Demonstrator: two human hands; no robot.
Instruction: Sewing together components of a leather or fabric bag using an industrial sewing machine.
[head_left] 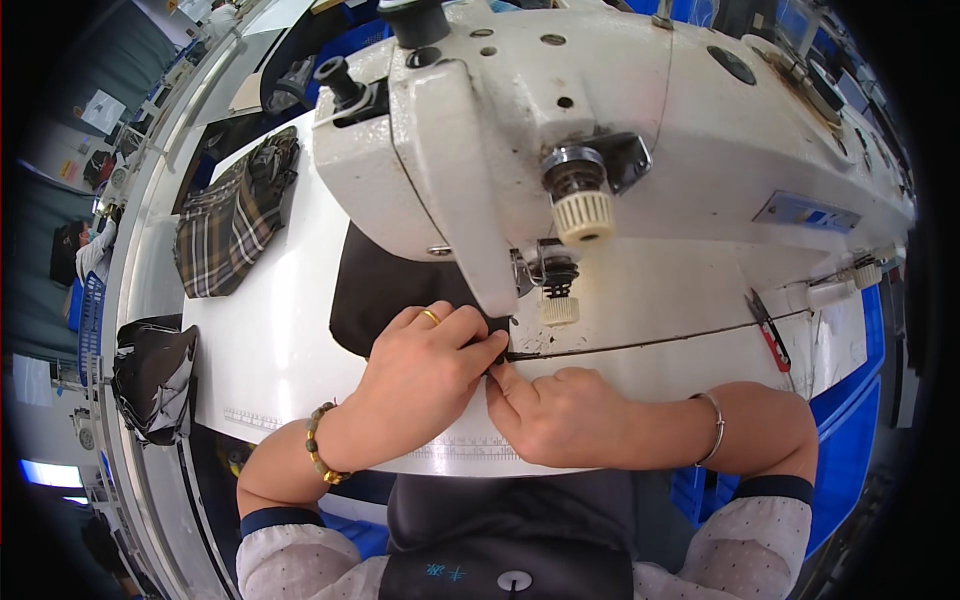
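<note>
A black fabric piece [375,290] with rounded corners lies flat on the white table beneath the head of a white sewing machine [470,190]. My left hand [420,370] rests over its near right part, thumb and fingers closed on the edge. Fingertips of my right hand [565,415] pinch the same edge just below, meeting the left thumb. The needle area is mostly hidden behind the machine head and my fingers. A thin dark line [650,345] runs from my fingertips to the right; whether it is a strip or a table seam I cannot tell.
Red-handled thread snips [770,338] lie at the right of the table. Plaid fabric [235,225] sits at the far left, with a dark folded bundle [155,380] at the left edge. A printed ruler [470,448] marks the front edge. Blue bins [845,450] stand at right.
</note>
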